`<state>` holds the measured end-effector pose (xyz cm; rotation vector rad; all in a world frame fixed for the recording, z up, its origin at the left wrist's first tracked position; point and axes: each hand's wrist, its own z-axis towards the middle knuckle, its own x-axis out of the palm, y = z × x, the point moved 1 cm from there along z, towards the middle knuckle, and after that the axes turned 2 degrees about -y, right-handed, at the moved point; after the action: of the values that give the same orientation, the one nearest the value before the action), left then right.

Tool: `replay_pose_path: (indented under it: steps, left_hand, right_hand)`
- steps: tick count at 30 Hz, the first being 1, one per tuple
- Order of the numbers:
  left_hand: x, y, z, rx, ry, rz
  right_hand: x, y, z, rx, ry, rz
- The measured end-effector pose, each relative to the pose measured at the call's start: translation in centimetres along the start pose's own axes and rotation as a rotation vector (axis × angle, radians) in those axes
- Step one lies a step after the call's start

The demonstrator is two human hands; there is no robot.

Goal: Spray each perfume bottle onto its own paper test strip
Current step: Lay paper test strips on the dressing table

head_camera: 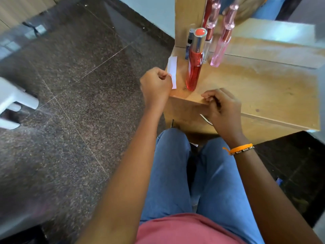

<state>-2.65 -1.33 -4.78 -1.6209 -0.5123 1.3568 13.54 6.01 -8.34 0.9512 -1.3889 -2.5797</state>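
My left hand (155,85) pinches a white paper test strip (172,71) at the left edge of the wooden table (255,81). Just right of the strip stands a tall red perfume bottle (194,67) with a silver cap. Behind it are a small dark blue bottle (188,44), a slim clear bottle (207,44) and a pink bottle (220,50), all upright in front of a mirror that repeats them. My right hand (222,108) rests curled on the table's front edge; whether anything is in it cannot be made out.
The table stands over a dark speckled stone floor (79,103). A white plastic object (12,103) sits on the floor at far left. A mirror with a wooden frame (189,18) rises at the table's back. My knees in blue jeans are under the front edge.
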Motion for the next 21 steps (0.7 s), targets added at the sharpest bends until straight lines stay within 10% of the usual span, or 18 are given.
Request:
replay_pose_path:
  steps: [15, 21]
  left_hand:
    - [-1.8, -0.9, -2.1, 0.297, -0.166, -0.018]
    - [-1.3, -0.9, -8.1, 0.525, -0.022, 0.09]
  right_hand:
    - [0.0, 1.0, 0.6, 0.174, 0.009, 0.07]
    - [0.1, 4.1, -0.6, 0.476, -0.038, 0.525]
